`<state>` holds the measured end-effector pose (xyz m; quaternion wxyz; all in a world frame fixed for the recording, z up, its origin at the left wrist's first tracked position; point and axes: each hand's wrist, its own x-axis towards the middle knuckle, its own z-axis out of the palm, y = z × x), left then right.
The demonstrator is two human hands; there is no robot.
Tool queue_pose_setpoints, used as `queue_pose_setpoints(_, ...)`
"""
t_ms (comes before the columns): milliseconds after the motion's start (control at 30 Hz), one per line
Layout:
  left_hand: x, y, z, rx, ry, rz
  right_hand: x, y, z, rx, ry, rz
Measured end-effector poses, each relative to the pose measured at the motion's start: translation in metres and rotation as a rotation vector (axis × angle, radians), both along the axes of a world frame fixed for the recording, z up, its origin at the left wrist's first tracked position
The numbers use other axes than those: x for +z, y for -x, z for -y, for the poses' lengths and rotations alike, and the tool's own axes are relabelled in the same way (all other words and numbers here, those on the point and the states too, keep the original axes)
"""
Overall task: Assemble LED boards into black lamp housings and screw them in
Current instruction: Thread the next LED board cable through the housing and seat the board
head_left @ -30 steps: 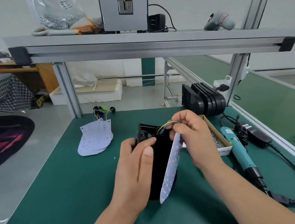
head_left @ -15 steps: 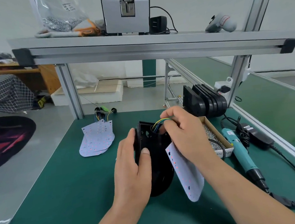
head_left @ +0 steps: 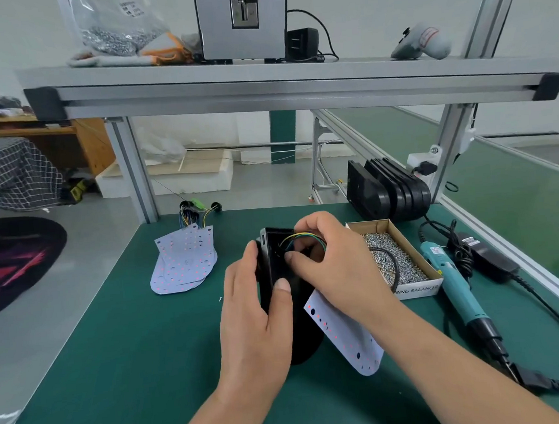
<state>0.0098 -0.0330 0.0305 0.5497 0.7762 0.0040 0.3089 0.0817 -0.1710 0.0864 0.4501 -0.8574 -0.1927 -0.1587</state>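
Black moulded plastic sits between the hands: a rounded lamp housing (head_left: 272,246) stands on edge at the middle of the green bench mat (head_left: 115,361). Its long axis runs away from the person and its open side faces right. The left hand (head_left: 257,318) grasps its left wall, with the thumb hooked over the near rim.

The right hand (head_left: 337,267) works at the far, squared end, fingers curled and pinching thin yellow, green and blue wires (head_left: 302,235) into the cavity. I can't quite see whether they pass through a hole there. A white LED board (head_left: 346,337) dotted with red hangs below that wrist, outside the shell and roughly parallel to it. I'd judge it must swing left to seat, so the right hand is the nearer one.

Just right is a cardboard box of silver screws (head_left: 397,255), then a teal electric screwdriver (head_left: 453,284). A row of black housings (head_left: 388,192) stands at the far edge, and spare white boards (head_left: 186,264) lie well to the left.
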Motion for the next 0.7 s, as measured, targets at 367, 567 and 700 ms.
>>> queue_pose_setpoints(367, 0.0019, 0.0005, 0.0005, -0.036, -0.011, -0.001, -0.0068, -0.0015, -0.0077, -0.044, -0.021, 0.02)
queue_pose_setpoints(567, 0.0027, -0.0016, -0.0027, 0.026, 0.024, 0.053, -0.0104, 0.0005, -0.0052, -0.032, -0.112, 0.061)
queue_pose_setpoints(700, 0.0051, -0.0015, -0.0021, 0.061, 0.062, 0.055, -0.01, -0.0019, -0.0039, -0.001, -0.136, 0.03)
